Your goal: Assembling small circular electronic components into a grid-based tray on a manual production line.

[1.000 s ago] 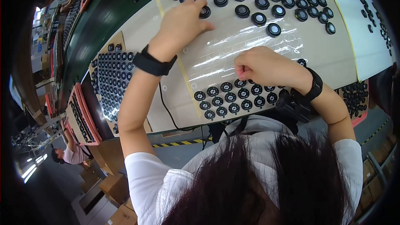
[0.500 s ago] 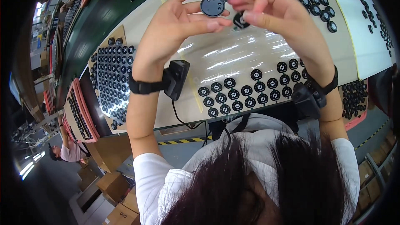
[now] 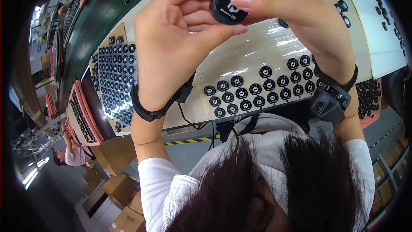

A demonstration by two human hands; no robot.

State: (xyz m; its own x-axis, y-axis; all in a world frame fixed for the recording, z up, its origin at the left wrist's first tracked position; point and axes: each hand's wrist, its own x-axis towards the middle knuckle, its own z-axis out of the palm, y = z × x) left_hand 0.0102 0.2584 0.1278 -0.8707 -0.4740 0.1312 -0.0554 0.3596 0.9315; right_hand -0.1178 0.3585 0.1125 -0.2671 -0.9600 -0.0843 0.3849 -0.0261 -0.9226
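Note:
Near the top of the view, my left hand (image 3: pixel 174 32) grips a black round disc-shaped part (image 3: pixel 218 10) by its side. A round black sticker (image 3: pixel 229 13) with white print covers the face of that part. My right hand (image 3: pixel 287 6) presses its thumb on the sticker's upper right, its other fingers partly hidden behind. On the table below lies a clear film sheet (image 3: pixel 240 60) carrying several more round black stickers (image 3: pixel 269 84) in rows. Both wrists wear black straps with small devices.
A second sheet of round black stickers (image 3: pixel 116 73) lies at the left on a board. Several black round parts (image 3: pixel 339 0) crowd the far right of the table (image 3: pixel 360 56). A green conveyor belt (image 3: pixel 92 30) runs along the far left. Another person (image 3: pixel 74 152) is at the lower left.
My hands have come together and nearer. The sticker held in my right hand is now against the face of the round part, which showed small holes before.

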